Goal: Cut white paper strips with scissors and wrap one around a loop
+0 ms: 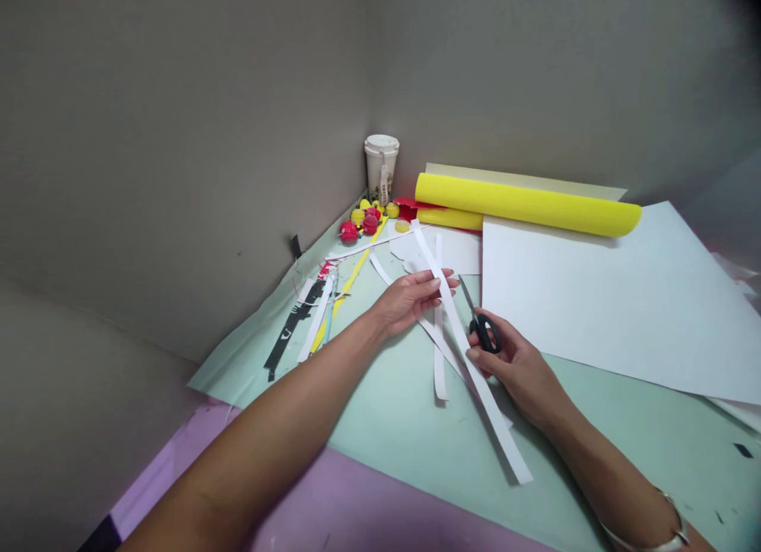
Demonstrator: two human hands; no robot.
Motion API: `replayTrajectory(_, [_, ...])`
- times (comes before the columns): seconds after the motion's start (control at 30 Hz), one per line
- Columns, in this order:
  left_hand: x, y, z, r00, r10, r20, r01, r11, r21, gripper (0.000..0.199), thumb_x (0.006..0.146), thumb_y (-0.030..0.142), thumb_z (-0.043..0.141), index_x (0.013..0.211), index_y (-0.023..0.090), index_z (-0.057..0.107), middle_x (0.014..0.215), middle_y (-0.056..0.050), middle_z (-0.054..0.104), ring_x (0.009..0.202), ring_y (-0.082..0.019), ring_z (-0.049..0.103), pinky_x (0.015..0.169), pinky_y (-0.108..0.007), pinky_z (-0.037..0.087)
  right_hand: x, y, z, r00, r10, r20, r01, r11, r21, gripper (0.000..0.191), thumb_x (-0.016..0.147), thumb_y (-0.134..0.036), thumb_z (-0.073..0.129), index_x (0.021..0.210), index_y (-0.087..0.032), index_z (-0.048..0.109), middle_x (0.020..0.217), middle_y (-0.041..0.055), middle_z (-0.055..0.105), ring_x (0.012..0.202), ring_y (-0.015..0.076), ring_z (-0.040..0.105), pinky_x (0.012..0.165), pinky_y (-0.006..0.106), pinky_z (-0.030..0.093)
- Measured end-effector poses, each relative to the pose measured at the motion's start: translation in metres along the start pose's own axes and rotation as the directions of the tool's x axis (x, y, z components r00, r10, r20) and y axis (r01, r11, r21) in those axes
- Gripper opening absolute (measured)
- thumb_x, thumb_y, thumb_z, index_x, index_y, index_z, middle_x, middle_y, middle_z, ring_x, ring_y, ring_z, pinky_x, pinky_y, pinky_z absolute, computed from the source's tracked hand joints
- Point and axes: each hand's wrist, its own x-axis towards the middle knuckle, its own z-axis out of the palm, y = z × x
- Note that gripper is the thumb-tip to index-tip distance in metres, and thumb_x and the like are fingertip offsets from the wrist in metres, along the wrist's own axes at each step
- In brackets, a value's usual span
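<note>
A long white paper strip point(491, 413) slants across the middle, raised over the table. My left hand point(410, 298) pinches it near its upper part, thumb on top. In my right hand point(516, 362) is a pair of scissors point(488, 332) with black handles, the blades pointing up and to the left. The thumb of that hand lies close to the strip's edge; whether it touches the paper I cannot tell. Beneath, more white strips point(440, 377) lie on the pale green table cover point(380, 425).
A yellow roll point(529, 205) lies at the back, over large white sheets point(600, 298). A lidded cup point(381, 167) stands in the corner behind small red and yellow balls point(349, 232). Black strips point(291, 330) and a yellow strip point(350, 286) lie at left, beside the wall point(178, 139).
</note>
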Motion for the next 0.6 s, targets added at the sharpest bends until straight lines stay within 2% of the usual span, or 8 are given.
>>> replayTrajectory(0.27, [-0.0036,-0.0020,0.0046,0.990,-0.088,0.112,0.074,0.989,0.125,0.037,0.077,0.018,0.072,0.112,0.013,0.066,0.112,-0.015,0.067,0.093,-0.015,0.063,0.078,-0.024,0.044,0.0008,-0.0004,-0.0015,1.000,-0.002,-0.023,0.001,0.999,-0.032,0.064,0.072,-0.032,0.073,0.132,-0.030,0.051,0.096,0.0013,0.060,0.065,0.0125,0.052,0.061,0.030,0.047])
replayTrajectory(0.6, [-0.0022,-0.0048,0.0040,0.997,-0.066,0.041,0.059,0.985,0.163,0.031,0.078,0.018,0.070,0.108,0.012,0.067,0.104,-0.014,0.070,0.078,-0.011,0.061,0.072,-0.025,0.043,0.0019,0.0037,-0.0039,1.000,-0.018,-0.022,0.017,0.998,-0.066,0.062,0.074,-0.031,0.072,0.132,-0.029,0.050,0.098,0.0012,0.061,0.069,0.0129,0.054,0.067,0.031,0.048])
